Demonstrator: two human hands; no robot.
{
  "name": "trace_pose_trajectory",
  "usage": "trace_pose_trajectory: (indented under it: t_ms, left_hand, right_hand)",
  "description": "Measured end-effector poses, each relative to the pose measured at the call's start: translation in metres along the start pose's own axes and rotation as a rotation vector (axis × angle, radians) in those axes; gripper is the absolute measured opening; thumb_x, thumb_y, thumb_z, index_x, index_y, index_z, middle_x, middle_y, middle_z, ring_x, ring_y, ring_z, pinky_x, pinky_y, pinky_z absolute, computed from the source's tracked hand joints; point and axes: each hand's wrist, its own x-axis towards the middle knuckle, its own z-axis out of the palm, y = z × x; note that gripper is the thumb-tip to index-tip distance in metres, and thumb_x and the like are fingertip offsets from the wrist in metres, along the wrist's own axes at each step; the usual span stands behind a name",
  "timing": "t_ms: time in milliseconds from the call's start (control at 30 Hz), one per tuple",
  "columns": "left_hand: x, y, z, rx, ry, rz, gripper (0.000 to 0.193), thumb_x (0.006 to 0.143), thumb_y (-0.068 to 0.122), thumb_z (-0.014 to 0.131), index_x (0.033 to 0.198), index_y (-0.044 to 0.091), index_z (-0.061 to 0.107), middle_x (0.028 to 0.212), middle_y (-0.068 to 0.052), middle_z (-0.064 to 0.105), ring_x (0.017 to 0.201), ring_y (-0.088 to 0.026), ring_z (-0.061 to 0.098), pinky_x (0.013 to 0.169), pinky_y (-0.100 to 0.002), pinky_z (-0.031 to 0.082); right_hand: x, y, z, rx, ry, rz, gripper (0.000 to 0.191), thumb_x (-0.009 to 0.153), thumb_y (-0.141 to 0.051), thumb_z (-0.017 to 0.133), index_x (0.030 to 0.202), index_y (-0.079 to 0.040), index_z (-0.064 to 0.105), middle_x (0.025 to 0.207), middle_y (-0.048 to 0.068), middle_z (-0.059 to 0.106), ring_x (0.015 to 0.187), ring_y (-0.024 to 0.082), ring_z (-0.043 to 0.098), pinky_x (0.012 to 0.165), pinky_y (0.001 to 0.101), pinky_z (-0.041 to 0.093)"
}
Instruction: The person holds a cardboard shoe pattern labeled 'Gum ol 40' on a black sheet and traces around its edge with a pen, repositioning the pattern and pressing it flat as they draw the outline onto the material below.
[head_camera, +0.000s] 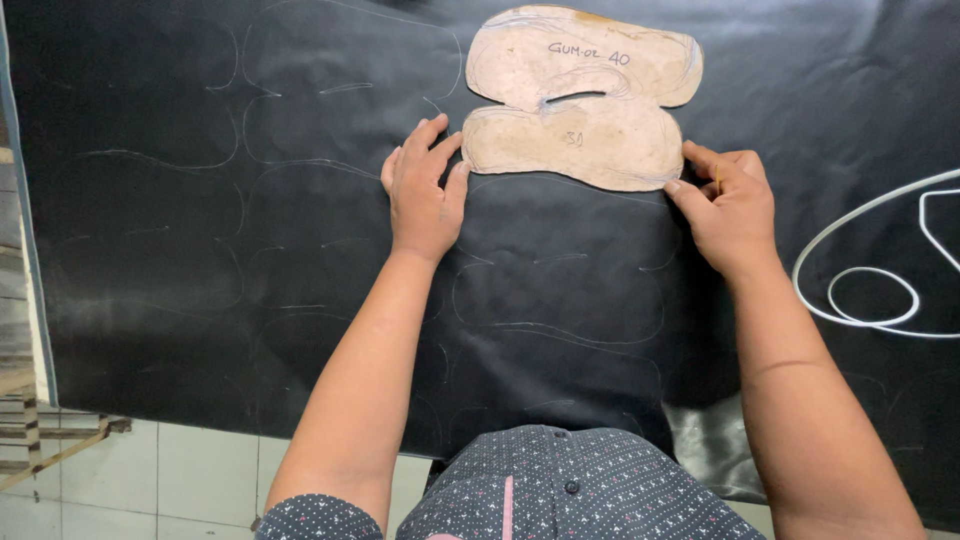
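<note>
Black sheet (300, 300), smooth like leather or vinyl, covers the tabletop in the head view, and faint traced outlines of one repeated shape run across it in rows. A tan cardboard template (580, 95), two rounded lobes joined around a slot, lies flat on the sheet near the top of the frame.

The left hand (423, 195) rests palm down at the template's lower left corner, fingers (430, 135) spread open and pressing on its edge and the sheet beside it; it grips nothing. The right hand (730, 205) sits at the lower right corner, fingers curled closed around a thin yellowish marker (717, 180), its tip right at the template's edge.

White curved lines (870, 290) show on the sheet at far right, well apart from the template. A dotted dark shirt (560, 490) fills the bottom, and pale floor tiles (150, 470) show lower left.

The likely fault, as I judge it, is the template slipping: only one corner is pinned, so sideways pressure from the marker could pivot the far lobe and skew the line. The new outline could also overlap a traced one just below, since they sit close. The slick sheet may wrinkle under the palm and distort the shape.
</note>
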Motion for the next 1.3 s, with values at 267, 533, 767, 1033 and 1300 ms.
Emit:
trace_pose_trajectory:
  t_ms: [267,533,767,1033,1300]
  left_hand:
    - [0.000,-0.001,0.001,-0.002,0.007,-0.002,0.034,0.094,0.017,0.068,0.127,0.009,0.070,0.148,-0.009,0.057,0.145,-0.028,0.046,0.121,-0.052,0.025]
    - [-0.001,-0.001,0.001,-0.008,-0.004,0.003,0.034,0.095,0.017,0.069,0.128,0.009,0.070,0.149,-0.009,0.056,0.146,-0.028,0.045,0.121,-0.053,0.024]
    - [0.001,0.001,-0.002,-0.039,-0.001,0.009,0.034,0.094,0.017,0.070,0.127,0.009,0.069,0.149,-0.009,0.056,0.146,-0.028,0.045,0.120,-0.053,0.024]
    - [0.010,0.022,0.020,0.225,-0.166,0.133,0.022,0.092,0.010,0.063,0.110,0.017,0.072,0.139,-0.002,0.064,0.138,-0.025,0.056,0.111,-0.043,0.038]
    - [-0.015,0.129,0.084,0.342,-0.338,0.297,0.061,0.084,0.034,0.071,0.132,-0.002,0.059,0.143,-0.031,0.044,0.125,-0.050,0.047,0.108,-0.057,0.039]
  right_hand:
    - [0.000,-0.003,-0.001,0.008,-0.004,0.002,0.042,0.092,-0.016,0.081,0.133,-0.008,0.073,0.109,0.004,0.055,0.082,0.010,0.055,0.081,0.0258,0.050]
    - [-0.001,-0.007,-0.003,-0.003,-0.016,0.028,0.042,0.092,-0.015,0.080,0.133,-0.009,0.073,0.109,0.005,0.055,0.082,0.011,0.054,0.081,0.0261,0.049]
    - [-0.001,-0.007,-0.002,-0.016,-0.006,0.020,0.043,0.092,-0.015,0.080,0.133,-0.008,0.073,0.110,0.005,0.056,0.082,0.011,0.056,0.081,0.0264,0.050]
    - [-0.001,-0.001,0.001,-0.015,-0.011,-0.002,0.040,0.093,-0.014,0.082,0.130,-0.006,0.073,0.109,0.006,0.057,0.079,0.012,0.058,0.078,0.0269,0.050]
    - [0.015,-0.028,-0.003,-0.279,0.063,-0.260,0.023,0.098,-0.016,0.077,0.117,-0.002,0.077,0.110,0.016,0.059,0.097,0.030,0.061,0.083,0.0377,0.051]
